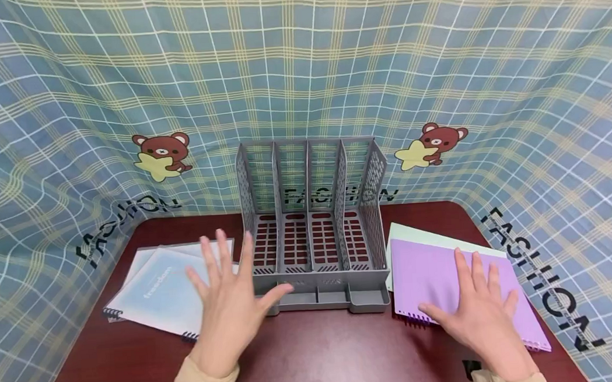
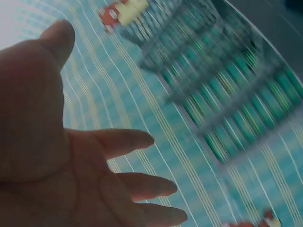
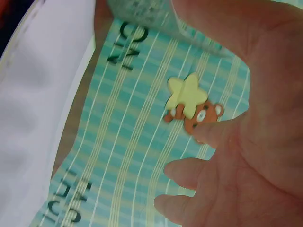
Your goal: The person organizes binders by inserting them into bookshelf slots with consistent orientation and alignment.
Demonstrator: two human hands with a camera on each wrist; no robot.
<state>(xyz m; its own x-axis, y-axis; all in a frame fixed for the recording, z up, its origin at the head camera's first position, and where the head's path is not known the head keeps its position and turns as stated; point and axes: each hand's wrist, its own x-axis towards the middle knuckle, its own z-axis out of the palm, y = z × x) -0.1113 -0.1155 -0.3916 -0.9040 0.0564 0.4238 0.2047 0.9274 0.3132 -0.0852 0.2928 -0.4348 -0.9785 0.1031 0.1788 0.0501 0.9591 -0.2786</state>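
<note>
My left hand (image 1: pixel 228 312) is spread wide over the right side of a pale blue spiral notebook (image 1: pixel 170 293) marked "freedom", its thumb pointing toward the grey file organizer (image 1: pixel 316 279). Nothing lies between its fingers, as the left wrist view of the palm (image 2: pixel 42 156) also shows. Over a purple spiral notebook (image 1: pixel 426 265), my right hand (image 1: pixel 479 315) is spread too, fingers apart and holding nothing. A pale green notebook (image 1: pixel 440 234) sticks out from under the purple one. Another clear-covered notebook (image 1: pixel 147 256) lies partly beneath the blue one.
The organizer has several upright slots and a front row of small trays (image 1: pixel 367 298). It stands at the back middle of the dark red table (image 1: pixel 326 353). A plaid curtain (image 1: pixel 299 86) with printed bears surrounds the table. A small black object (image 1: pixel 472 368) lies near my right wrist.
</note>
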